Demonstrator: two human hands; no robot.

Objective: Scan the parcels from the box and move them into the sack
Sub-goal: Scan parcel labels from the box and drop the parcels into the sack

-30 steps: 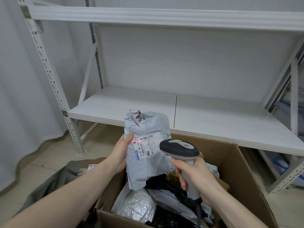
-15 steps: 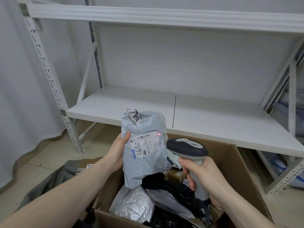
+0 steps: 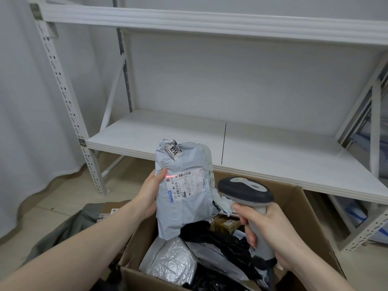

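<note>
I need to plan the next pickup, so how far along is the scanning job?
Done: at least one labelled parcel already lies on the grey sack. In hand: the left hand holds a grey mailer upright over the box while the right hand aims the scanner, red light at the label's edge. Left: several parcels remain in the box.

the grey parcel (image 3: 184, 198) is soft, crinkly plastic with a paper label (image 3: 185, 184). the box (image 3: 302, 208) is brown matt cardboard. the silver bag (image 3: 172, 262) looks shiny.
</note>
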